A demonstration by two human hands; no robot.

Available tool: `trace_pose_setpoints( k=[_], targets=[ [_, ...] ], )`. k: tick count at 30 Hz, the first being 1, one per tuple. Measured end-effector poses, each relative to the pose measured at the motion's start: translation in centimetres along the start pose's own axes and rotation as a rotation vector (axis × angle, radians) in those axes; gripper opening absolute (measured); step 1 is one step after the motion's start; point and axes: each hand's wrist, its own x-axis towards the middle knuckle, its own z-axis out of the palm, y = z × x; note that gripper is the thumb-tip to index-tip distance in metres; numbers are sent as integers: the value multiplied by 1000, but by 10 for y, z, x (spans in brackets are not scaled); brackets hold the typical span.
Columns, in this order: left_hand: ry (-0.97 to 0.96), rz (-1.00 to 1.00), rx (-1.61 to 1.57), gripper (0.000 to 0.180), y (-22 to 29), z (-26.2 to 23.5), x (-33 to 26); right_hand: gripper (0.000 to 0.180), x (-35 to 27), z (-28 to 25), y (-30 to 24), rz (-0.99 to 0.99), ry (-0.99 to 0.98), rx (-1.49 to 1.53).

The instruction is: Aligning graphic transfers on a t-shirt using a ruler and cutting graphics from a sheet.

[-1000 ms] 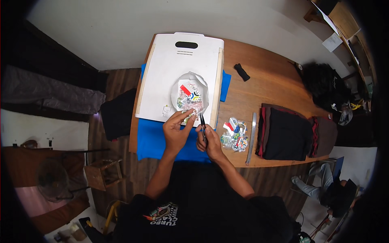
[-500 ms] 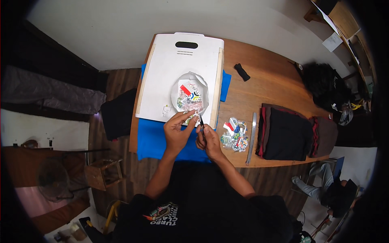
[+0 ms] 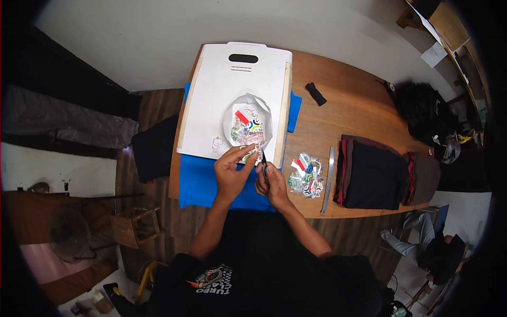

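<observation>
My left hand [image 3: 231, 168] pinches a small printed cut-out [image 3: 252, 154] between thumb and fingers, over the near rim of a round white bowl-like container [image 3: 226, 127]. Small dark scissors [image 3: 263, 155] are gripped in my right hand [image 3: 271, 185], blades pointing away from me along the cut-out's right edge. Inside the container lie colourful printed scraps [image 3: 248, 124], with a red strip and a round blue-and-yellow piece among them. The container rests on a white board [image 3: 211, 95] with an oval handle slot. My fingers hide part of the cut-out.
Blue cloth [image 3: 198, 182] lies under the board on the wooden table [image 3: 317, 127]. To the right are a pile of printed cut-outs [image 3: 306, 177], a metal ruler [image 3: 328, 182], folded dark garments [image 3: 372, 174] and a black roll [image 3: 315, 94]. Another person [image 3: 441, 253] sits at the lower right.
The cut-out in my left fingers has turned slightly, showing more of its printed edge beside the blades. Both hands stay nearly in place.
</observation>
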Motion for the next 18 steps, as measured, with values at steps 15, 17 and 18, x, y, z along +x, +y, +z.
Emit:
trace_pose_setpoints(
  k=[15,17,18],
  targets=[
    [-20,13,2,31,-3,-1,-1,35,-1,0,2,-3,13,-25],
    [-19,16,1,31,-3,0,-1,35,0,-1,3,-17,14,-33],
    [-16,16,-1,31,-3,0,-1,35,0,-1,3,-17,14,-33]
  ],
)
